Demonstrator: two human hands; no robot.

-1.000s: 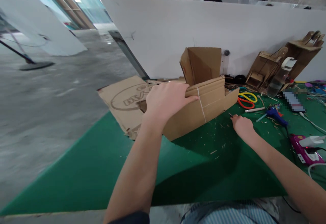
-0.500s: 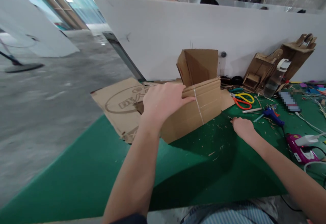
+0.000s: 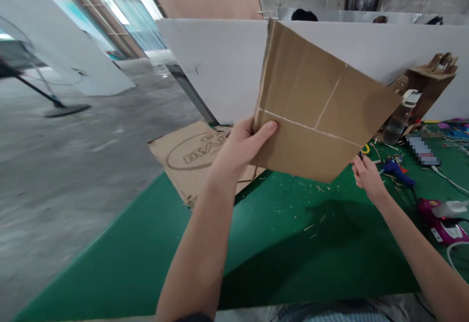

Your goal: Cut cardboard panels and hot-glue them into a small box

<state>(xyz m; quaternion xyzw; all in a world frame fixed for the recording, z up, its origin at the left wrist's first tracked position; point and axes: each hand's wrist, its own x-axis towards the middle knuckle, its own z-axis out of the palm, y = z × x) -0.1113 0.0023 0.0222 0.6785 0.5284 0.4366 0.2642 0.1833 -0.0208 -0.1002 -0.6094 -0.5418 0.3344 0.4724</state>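
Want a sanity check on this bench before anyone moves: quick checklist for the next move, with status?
1. Left hand gripping the cardboard panel: ok, thumb on the face near the left edge.
2. White lines readable: ok, one runs across the face, another meets it.
3. Right hand touching the panel: cannot tell; it is at the lower right edge.
4. Small dark item in the right hand identified: cannot tell, mostly hidden by the fingers.
5. Table free of scraps: not ok, bits lie scattered on it.
6. Blue glue gun apart from the right hand: ok.
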